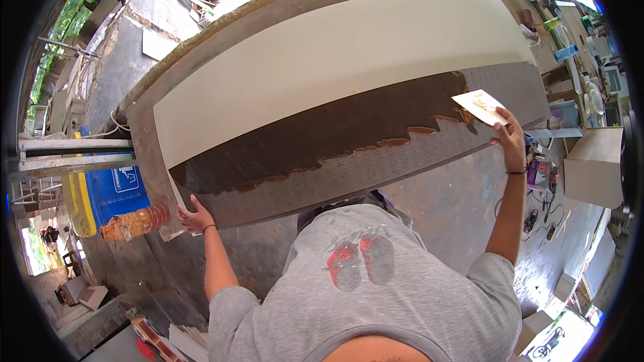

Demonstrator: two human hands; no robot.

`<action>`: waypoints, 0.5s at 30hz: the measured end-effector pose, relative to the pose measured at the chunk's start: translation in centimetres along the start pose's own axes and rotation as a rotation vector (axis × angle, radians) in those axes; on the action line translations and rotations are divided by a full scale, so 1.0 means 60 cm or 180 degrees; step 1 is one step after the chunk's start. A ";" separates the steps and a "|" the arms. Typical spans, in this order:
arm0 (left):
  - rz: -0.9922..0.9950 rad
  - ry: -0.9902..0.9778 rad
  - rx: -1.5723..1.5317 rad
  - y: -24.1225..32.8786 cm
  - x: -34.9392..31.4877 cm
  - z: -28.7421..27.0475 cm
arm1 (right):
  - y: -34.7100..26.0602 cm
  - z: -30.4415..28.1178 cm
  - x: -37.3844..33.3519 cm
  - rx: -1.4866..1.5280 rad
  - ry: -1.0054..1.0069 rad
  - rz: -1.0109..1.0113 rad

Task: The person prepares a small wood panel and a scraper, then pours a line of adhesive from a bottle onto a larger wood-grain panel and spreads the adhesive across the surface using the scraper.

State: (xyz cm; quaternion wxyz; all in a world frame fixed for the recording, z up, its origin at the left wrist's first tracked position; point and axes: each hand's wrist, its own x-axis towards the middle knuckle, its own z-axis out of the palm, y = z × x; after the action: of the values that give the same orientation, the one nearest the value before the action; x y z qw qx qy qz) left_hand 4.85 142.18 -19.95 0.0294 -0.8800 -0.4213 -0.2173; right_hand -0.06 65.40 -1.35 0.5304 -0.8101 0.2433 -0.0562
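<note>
Keep the white card (477,105) low in the right hand's (510,139) pinch (left hand (195,217) at the grey board's (402,153) corner, grip unclear), evening the brown coating (322,127) to its left.

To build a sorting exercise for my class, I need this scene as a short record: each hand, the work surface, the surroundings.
Left hand: at the board's left end; grip unclear
Right hand: holding a pale card near the board's right end
Board: long, grey-brown
Coating: dark brown, along the board's far side, ragged near edge
Sheet: pale, showing beyond the board
Left side: blue bin, orange container
Right side: pale box on the floor
</note>
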 end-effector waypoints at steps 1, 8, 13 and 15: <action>0.0448 0.0344 -0.0352 0.029 -0.001 -0.015 | -0.001 0.014 -0.015 0.0126 -0.0051 -0.0079; 0.2917 0.0283 -0.2511 0.366 -0.063 -0.092 | 0.166 0.145 -0.073 0.2653 0.0652 0.0167; 0.3768 -0.1373 -0.1859 0.629 -0.142 -0.076 | 0.216 0.219 -0.090 0.2861 0.0808 0.0009; 0.4159 -0.1790 -0.1128 0.697 -0.161 -0.078 | 0.207 0.222 -0.095 0.2873 0.0794 0.0029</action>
State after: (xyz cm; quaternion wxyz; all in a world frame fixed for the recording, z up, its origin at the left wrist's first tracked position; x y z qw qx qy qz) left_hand 29.41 107.14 -14.12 -0.0990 -0.9658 0.2393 0.0138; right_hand -4.54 75.10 -17.16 0.7967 -0.4843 0.2600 -0.2511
